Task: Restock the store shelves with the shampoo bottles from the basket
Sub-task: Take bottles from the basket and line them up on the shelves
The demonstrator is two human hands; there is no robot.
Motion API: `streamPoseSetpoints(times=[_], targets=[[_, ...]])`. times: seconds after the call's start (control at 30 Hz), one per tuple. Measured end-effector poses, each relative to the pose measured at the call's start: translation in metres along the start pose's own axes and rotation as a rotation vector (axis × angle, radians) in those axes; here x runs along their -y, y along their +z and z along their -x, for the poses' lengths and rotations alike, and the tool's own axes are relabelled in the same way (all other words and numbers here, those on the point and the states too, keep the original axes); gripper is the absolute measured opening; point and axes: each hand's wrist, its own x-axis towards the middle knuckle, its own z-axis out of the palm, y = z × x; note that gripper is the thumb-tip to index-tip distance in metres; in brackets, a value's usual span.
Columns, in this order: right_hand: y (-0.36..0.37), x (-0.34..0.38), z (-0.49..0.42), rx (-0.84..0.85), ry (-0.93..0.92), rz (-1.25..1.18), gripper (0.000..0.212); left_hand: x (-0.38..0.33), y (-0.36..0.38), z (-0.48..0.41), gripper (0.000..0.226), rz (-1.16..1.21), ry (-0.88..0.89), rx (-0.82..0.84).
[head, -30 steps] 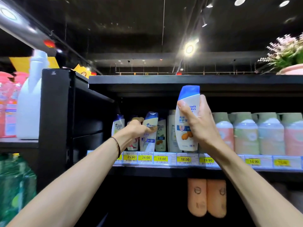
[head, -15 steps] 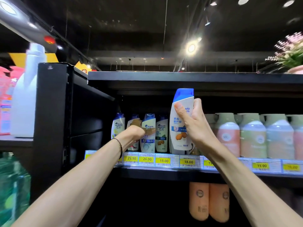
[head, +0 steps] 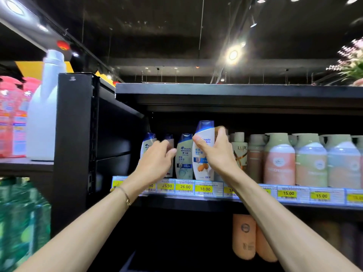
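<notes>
In the middle of my frame, the right hand (head: pixel 218 156) is wrapped round a white plastic shampoo bottle with a blue flip cap and an almond picture on its label (head: pixel 202 156). The thumb lies across the front and the fingers are curled behind. The bottle is nearly upright at the front edge of the black metal shelf (head: pixel 196 203), directly above a yellow 18.00 price label (head: pixel 205 189). I cannot tell whether its base rests on the shelf.

Just left of centre, the left hand (head: pixel 157 160) holds nothing. Its fingers are loosely extended and blurred in front of the shelved bottles, with the fingertips near a pale green and white shampoo bottle with a blue cap (head: pixel 184 156). I cannot say whether they touch it.

The same shelf holds a smaller blue-capped bottle (head: pixel 147 146) at its left end. Right of the held bottle are a cream LUX bottle (head: pixel 240 152) and a row of pastel bottles with sage green tops (head: pixel 279 160).

Below, two orange bottles (head: pixel 244 236) stand on the lower tier. A tall white jug (head: pixel 45 114) stands on the neighbouring shelf at upper left. All the bottles are opaque, so I cannot see their contents.
</notes>
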Motion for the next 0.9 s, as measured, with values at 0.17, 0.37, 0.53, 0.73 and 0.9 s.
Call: streamPoseSetpoints(times=[0.17,0.37,0.53,0.73,0.9], targets=[[0.006,-0.013,0.005,0.018,0.067,0.225,0.052,0.012,0.002,0.067,0.047,-0.384,0.220,-0.071],[0.004,-0.019,0.001,0.042,0.072,0.409,0.048,0.028,0.019,0.089,0.062,-0.501,0.273,-0.008],[-0.003,-0.018,0.002,0.104,-0.076,0.543,0.070,0.037,0.028,0.094,0.051,-0.493,0.334,-0.104],[-0.024,-0.014,0.000,0.164,-0.425,1.002,0.113,0.039,0.033,0.094,0.051,-0.453,0.346,-0.145],[-0.025,-0.010,-0.009,0.151,-0.476,1.172,0.107,0.039,0.035,0.095,0.049,-0.444,0.336,-0.141]])
